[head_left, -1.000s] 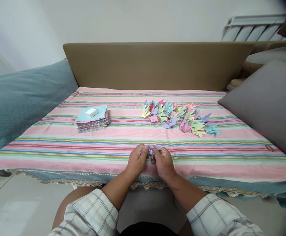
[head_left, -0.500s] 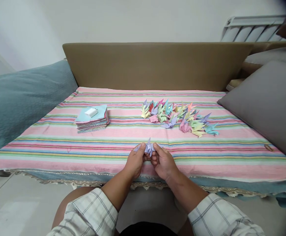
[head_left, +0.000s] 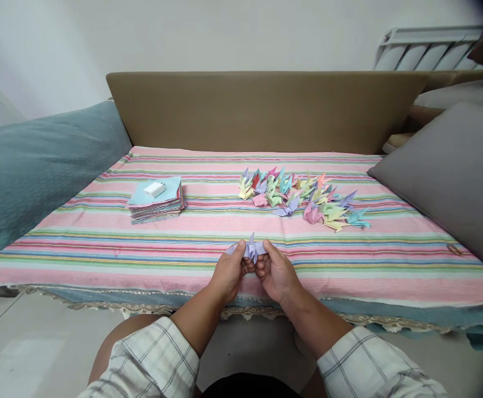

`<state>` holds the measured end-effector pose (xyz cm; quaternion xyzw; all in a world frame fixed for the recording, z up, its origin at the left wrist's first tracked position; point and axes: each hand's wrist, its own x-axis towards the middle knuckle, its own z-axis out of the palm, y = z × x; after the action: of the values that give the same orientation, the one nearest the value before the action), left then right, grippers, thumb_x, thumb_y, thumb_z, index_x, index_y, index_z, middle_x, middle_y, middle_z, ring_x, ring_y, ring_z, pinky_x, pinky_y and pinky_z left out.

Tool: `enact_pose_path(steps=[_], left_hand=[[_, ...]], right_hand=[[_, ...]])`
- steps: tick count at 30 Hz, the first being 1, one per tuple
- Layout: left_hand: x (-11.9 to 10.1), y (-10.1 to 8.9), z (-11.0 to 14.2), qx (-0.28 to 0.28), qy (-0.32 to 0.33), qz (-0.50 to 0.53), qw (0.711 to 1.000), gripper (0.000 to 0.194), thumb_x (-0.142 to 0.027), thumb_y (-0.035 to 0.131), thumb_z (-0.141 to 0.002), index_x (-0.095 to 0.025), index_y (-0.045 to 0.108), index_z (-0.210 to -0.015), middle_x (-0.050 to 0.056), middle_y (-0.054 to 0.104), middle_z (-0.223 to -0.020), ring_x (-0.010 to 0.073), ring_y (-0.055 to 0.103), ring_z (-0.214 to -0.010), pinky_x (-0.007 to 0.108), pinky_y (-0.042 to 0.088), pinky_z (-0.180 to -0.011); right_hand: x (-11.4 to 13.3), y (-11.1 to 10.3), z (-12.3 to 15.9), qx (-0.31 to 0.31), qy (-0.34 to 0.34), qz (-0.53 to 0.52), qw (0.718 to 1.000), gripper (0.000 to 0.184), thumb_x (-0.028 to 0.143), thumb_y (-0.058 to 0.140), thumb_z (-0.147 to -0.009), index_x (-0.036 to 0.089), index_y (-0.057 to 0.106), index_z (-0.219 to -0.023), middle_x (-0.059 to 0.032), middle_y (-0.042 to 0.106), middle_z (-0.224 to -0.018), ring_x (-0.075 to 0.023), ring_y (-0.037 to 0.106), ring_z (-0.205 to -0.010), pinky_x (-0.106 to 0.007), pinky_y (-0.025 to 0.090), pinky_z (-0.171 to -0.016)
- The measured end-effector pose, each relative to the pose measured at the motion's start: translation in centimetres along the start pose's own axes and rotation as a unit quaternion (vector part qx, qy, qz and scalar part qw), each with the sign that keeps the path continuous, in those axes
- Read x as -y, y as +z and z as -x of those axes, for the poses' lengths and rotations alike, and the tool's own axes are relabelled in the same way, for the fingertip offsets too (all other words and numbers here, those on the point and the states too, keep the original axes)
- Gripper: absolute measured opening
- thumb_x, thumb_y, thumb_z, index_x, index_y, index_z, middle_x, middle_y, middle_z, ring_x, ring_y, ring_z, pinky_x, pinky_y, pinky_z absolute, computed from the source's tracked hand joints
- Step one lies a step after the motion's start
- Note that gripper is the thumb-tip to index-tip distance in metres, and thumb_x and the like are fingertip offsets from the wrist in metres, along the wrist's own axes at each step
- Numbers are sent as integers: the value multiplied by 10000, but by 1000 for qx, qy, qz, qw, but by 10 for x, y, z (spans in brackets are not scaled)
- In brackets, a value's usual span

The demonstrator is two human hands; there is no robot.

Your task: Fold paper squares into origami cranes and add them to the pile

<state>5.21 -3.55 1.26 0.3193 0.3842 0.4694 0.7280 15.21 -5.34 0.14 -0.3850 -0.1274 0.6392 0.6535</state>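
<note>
white checked sleeves [head_left: 158,356] come nearest the camera, and past them the person's bare hands meet over a pink striped cloth [head_left: 75,265]. the left hand [head_left: 225,273] has its grip pinched on one wing of a lilac paper crane [head_left: 252,251]; the right hand [head_left: 282,273] pinches the other wing, so the crane sits between both thumbs, one point upward. off to the right, near a grey cushion [head_left: 452,160], lies a small brownish object [head_left: 455,249], perhaps a ring, too small to be sure. farther back on the left, a paper stack [head_left: 156,213] bears a white item [head_left: 155,189]; right of centre, many-coloured folded cranes [head_left: 314,211] crowd together. behind stands a brown backrest [head_left: 258,110], then a pale wall [head_left: 225,33].
</note>
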Motion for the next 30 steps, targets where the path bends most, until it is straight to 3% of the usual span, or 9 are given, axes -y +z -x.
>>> enact_pose_path(steps=[7,19,24,30], left_hand=[[-1,-2,0,-9,0,-19,1000,462,-545,712,-621,-122,561,-732,-43,497,-555,68,477,-497,207,433,-529],[-7,-4,-3,-57,10,29,998,425,-486,749,-597,-141,526,-704,-43,505,-522,77,494,-477,213,451,-508],[-11,-3,-1,-47,6,64,997,362,-413,739,-625,-151,507,-715,-36,528,-536,85,516,-482,219,466,-507],[-12,-6,-1,-38,-4,69,997,275,-351,696,-675,-147,522,-738,-21,557,-548,94,545,-495,225,490,-518]], right_hand=[[4,1,0,13,22,-30,999,356,439,751,-640,155,536,-642,50,524,-477,-43,429,-392,-141,331,-347],[6,-1,-3,-1,-2,-42,999,294,380,734,-672,187,511,-674,57,515,-506,-61,447,-414,-163,345,-349],[7,-2,-5,-13,5,-42,999,287,396,710,-695,183,519,-678,45,527,-512,-71,471,-425,-171,361,-350],[10,-5,-7,18,-22,-60,998,275,325,764,-654,180,539,-716,70,516,-533,-51,483,-452,-139,378,-369]])
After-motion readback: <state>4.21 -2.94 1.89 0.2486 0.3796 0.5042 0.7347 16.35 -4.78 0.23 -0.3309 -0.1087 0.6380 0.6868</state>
